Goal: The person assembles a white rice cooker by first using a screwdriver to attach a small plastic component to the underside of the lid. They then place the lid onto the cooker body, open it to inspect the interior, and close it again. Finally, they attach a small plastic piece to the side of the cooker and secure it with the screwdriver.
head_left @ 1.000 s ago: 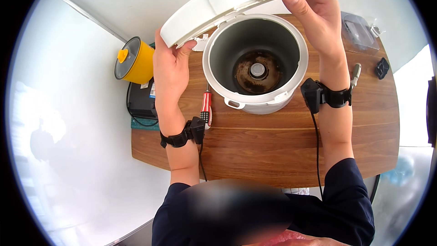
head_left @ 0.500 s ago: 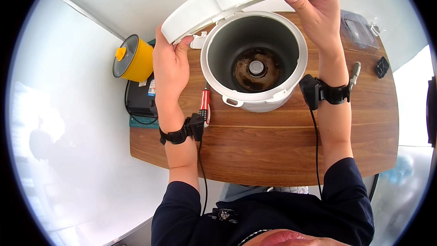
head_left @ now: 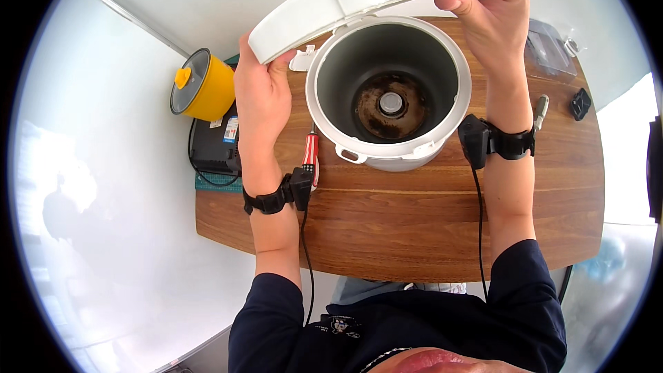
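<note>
A white rice cooker body point(head_left: 457, 107) stands on the table with its top open. Its grey inside shows a brown-stained heating plate point(head_left: 376, 110) around a round silver centre button point(head_left: 391, 103). Above its far rim is the raised white lid point(head_left: 331, 7), tilted up. My left hand point(head_left: 262, 93) grips the lid's left end, thumb on the lower edge. At the other end my right hand point(head_left: 494, 17) holds it, thumb below and fingers behind. Whether the lid is still joined at the far side is hidden. A small white plastic piece point(head_left: 302, 60) lies beside the cooker, near my left thumb.
A red-and-white handled screwdriver point(head_left: 311, 155) lies left of the cooker. Further left, a yellow pot with a glass lid point(head_left: 214, 90) sits on a black box point(head_left: 210, 148). At right are a clear plastic container point(head_left: 549, 48), a grey-handled tool point(head_left: 541, 110) and a small black part point(head_left: 580, 103).
The lid has shifted slightly to the right, with both hands still on it, and its front faces me a little more. The cooker body stays in place.
</note>
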Tool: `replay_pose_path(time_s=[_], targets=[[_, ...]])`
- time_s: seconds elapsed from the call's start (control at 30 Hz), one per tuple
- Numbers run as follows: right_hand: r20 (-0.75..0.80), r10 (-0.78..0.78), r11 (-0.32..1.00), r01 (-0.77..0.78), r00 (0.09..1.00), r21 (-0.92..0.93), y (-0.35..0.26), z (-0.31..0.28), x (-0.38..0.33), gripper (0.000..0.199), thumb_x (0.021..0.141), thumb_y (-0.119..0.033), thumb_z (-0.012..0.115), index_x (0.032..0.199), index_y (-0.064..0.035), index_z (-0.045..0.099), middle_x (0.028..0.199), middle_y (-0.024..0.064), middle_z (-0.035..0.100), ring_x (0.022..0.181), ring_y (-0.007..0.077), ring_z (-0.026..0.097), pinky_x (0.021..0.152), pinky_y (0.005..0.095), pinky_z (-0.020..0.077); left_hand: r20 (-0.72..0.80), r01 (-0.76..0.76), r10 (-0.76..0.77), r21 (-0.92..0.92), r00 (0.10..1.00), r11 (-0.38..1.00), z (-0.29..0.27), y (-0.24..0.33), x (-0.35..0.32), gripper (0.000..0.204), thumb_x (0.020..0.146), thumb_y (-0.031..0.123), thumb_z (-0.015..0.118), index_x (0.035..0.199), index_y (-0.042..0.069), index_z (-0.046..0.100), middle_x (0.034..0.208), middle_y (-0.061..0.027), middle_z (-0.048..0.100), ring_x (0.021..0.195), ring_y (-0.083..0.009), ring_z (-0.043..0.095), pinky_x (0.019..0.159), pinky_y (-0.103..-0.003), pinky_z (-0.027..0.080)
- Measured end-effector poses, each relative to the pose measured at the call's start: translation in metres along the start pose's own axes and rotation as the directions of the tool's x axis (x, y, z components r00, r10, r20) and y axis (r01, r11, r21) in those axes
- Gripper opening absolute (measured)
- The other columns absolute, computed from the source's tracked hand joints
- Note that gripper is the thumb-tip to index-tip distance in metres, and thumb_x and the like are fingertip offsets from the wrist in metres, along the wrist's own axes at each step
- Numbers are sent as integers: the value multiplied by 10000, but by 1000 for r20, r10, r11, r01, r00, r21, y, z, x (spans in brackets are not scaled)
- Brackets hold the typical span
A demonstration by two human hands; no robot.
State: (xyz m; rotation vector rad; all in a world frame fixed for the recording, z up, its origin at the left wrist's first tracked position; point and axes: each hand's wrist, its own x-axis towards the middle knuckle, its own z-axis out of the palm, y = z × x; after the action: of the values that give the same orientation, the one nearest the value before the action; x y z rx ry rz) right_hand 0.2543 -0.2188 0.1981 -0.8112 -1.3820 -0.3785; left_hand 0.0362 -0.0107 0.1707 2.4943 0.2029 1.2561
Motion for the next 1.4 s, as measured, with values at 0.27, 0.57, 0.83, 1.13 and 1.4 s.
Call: replay_pose_path(time_s=[0.27,0.57,0.83,1.13,1.4], targets=[[6,-50,997,50,999,-63,-2,-4,0,482,763,-338,910,1103,-36,749,1047,79,732,988,180,669,875,311,515,40,56,-54,-40,998,998,2,-1,-1,252,1047,122,603,1236,-24,525,1022,-180,707,932,-278,711,826,-354,537],[30,-15,992,19,999,-126,-11,-5,3,498,773,-392,896,1089,-39,742,1035,77,735,974,178,678,869,315,522,-27,-50,50,27,998,998,6,-6,0,226,1038,106,604,1209,-25,535,975,-180,713,880,-333,718,785,-360,545],[40,-58,991,63,998,-121,-1,-9,4,525,793,-425,874,1108,-31,730,1037,69,728,988,169,666,881,315,513,-74,-67,70,33,995,997,8,-6,0,212,1034,130,615,1174,-14,550,951,-180,711,844,-343,714,758,-362,541],[49,232,940,-211,971,-267,-17,-9,2,551,882,-295,827,1293,22,640,1218,101,685,1178,185,623,1015,347,492,-106,-60,58,-11,993,998,6,-7,1,236,1031,158,634,1182,-6,558,963,-182,719,829,-335,703,751,-354,529],[1,350,933,-348,937,-95,18,-23,-13,484,915,-18,757,1367,29,591,1254,105,674,1221,179,604,1055,353,489,-120,-70,57,-113,991,991,9,-19,8,231,1044,157,624,1215,7,591,1002,-131,716,858,-235,664,820,-328,520]])
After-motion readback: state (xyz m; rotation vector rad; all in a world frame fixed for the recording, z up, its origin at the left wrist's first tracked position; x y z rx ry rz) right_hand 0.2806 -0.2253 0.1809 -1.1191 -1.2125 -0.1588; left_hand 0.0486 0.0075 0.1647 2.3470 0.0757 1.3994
